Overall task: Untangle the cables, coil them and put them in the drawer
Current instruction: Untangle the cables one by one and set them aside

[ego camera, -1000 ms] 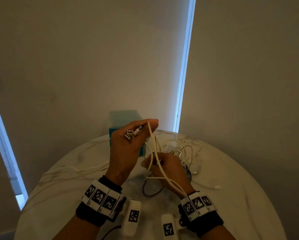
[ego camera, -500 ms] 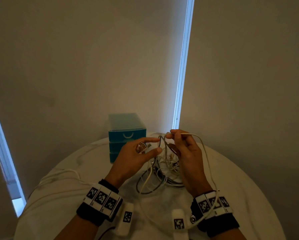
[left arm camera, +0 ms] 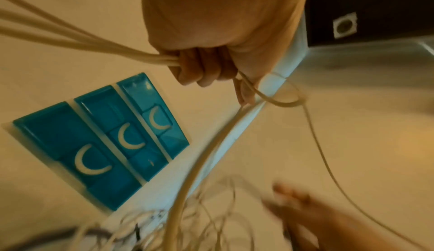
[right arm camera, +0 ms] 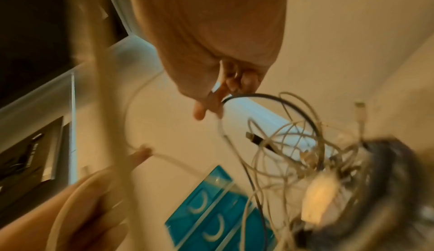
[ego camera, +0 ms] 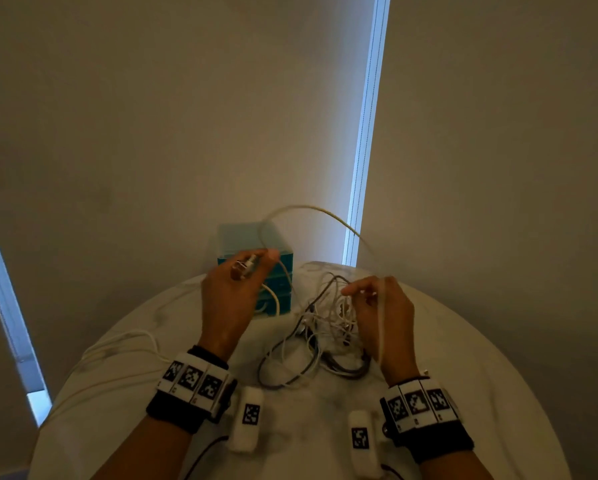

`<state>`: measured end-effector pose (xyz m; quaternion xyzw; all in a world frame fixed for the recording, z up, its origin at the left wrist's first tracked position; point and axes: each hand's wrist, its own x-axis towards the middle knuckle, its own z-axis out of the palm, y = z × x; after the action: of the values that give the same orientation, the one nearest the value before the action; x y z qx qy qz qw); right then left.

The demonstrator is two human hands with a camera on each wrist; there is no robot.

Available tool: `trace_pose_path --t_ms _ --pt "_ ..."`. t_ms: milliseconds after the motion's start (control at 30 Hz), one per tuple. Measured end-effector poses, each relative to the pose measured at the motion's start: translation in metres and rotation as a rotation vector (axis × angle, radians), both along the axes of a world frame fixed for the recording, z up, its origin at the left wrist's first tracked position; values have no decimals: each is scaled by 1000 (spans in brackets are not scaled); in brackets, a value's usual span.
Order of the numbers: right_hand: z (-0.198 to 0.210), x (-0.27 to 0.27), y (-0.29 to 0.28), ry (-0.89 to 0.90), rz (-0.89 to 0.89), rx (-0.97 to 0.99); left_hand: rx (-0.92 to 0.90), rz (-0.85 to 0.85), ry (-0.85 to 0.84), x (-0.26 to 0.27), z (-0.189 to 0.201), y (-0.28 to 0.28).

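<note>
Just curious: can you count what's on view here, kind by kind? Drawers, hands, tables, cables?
Blue drawers: 3
Hands: 2, left hand and right hand
Round table: 1
White cable gripped in the left hand: 1
Cable tangle: 1 heap, strands too knotted to count
Total: 8

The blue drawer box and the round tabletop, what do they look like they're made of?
The drawer box looks like translucent teal plastic, glossy: light shows through its fronts, which carry pale moulded crescent handles. The tabletop looks like white marble or a marble-look laminate, smooth with faint grey veining; which one, the frames leave open.
</note>
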<state>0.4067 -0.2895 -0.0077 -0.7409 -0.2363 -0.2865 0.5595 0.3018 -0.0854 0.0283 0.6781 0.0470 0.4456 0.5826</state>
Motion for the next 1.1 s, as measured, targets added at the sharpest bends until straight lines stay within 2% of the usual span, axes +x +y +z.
trace_pose_path --t_ms 67,167,233,367,533,600,733,833,967,1100 --pt "-4 10 -10 111 -118 -8 -125 80 -98 -3 6 18" --pt "-7 12 -16 233 -117 -4 -225 202 -206 -7 12 37" --pt "-5 5 -14 230 -94 -22 -261 177 -214 -7 12 35" --pt "8 -21 4 94 48 -81 -294 22 -146 -4 11 16" --pt "8 -44 26 56 306 -123 -252 -71 -105 -7 16 -2" --pt "5 -45 31 78 342 -147 -201 -107 -78 -9 17 -8" --pt "1 -47 36 175 417 -165 -33 -320 92 -9 15 -21" --pt "1 -46 35 198 402 -181 145 -307 165 -9 12 -23" --pt "17 -45 22 400 479 257 141 -173 174 -8 9 -10" --pt "25 -34 5 422 481 590 56 77 208 -1 -1 22"
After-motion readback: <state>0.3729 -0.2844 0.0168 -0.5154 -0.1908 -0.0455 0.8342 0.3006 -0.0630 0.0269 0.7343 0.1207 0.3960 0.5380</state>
